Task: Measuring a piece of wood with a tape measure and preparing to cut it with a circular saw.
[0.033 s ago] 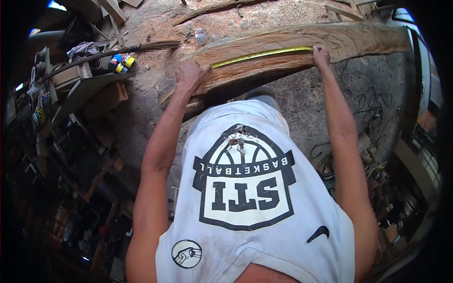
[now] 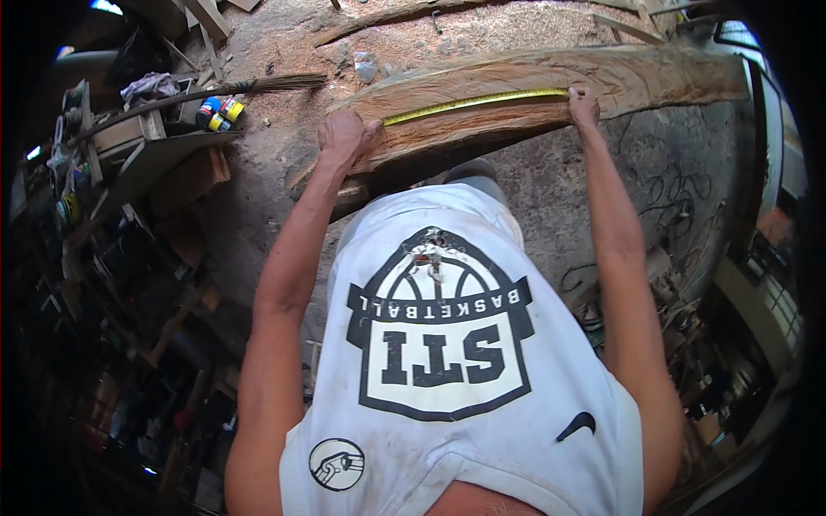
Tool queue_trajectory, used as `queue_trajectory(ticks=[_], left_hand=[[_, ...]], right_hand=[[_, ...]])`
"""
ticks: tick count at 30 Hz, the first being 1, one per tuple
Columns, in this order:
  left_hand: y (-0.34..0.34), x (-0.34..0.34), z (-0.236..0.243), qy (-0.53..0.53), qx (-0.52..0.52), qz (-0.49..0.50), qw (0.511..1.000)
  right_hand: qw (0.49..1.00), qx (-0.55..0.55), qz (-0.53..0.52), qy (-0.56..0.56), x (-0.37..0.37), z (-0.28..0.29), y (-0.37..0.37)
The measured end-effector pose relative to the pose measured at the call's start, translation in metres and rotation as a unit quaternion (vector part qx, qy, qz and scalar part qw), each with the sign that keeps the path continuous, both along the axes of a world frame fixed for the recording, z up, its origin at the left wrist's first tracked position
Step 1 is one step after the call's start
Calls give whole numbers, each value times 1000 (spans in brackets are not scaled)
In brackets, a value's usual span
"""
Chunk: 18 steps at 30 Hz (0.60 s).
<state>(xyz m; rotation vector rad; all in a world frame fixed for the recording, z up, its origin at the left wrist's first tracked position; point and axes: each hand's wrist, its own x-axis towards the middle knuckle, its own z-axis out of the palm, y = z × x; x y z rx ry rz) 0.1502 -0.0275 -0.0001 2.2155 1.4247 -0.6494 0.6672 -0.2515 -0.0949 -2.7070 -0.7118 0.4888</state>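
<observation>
A long rough wooden slab (image 2: 667,77) with a reddish, scored surface lies crosswise in front of me. A yellow measuring tape (image 2: 473,101) stretches along it. At the tape's left end, my left hand (image 2: 347,133) is closed on it at the slab's near left part; whether it holds the case or the blade's end is hidden. At the other end, my right hand (image 2: 583,109) pinches the tape near the middle of the slab's length.
At left, a broom-like stick (image 2: 267,84), coloured cans (image 2: 219,113) and a rag (image 2: 151,90) lie among stacked boards (image 2: 120,168). Beyond the slab are sawdust, another plank (image 2: 387,19) and a small plastic bag (image 2: 364,67). Black cables (image 2: 680,193) lie at right.
The view has shifted very slightly, with the forearms and shirt a little further left. Both hands remain on the stretched tape.
</observation>
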Motion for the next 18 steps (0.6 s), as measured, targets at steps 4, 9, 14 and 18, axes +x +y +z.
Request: queue_trajectory(ticks=[4, 9, 14, 18], left_hand=[[3, -1, -11, -12, -30, 17, 999], [1, -2, -4, -26, -9, 31, 999], [-3, -2, 2, -32, 9, 35, 999], [-2, -4, -13, -43, 32, 18, 998]], right_hand=[[990, 115, 3, -85, -35, 39, 1], [974, 152, 159, 60, -168, 89, 5], [901, 162, 176, 362, -299, 107, 18], [889, 160, 281, 324, -317, 95, 29]])
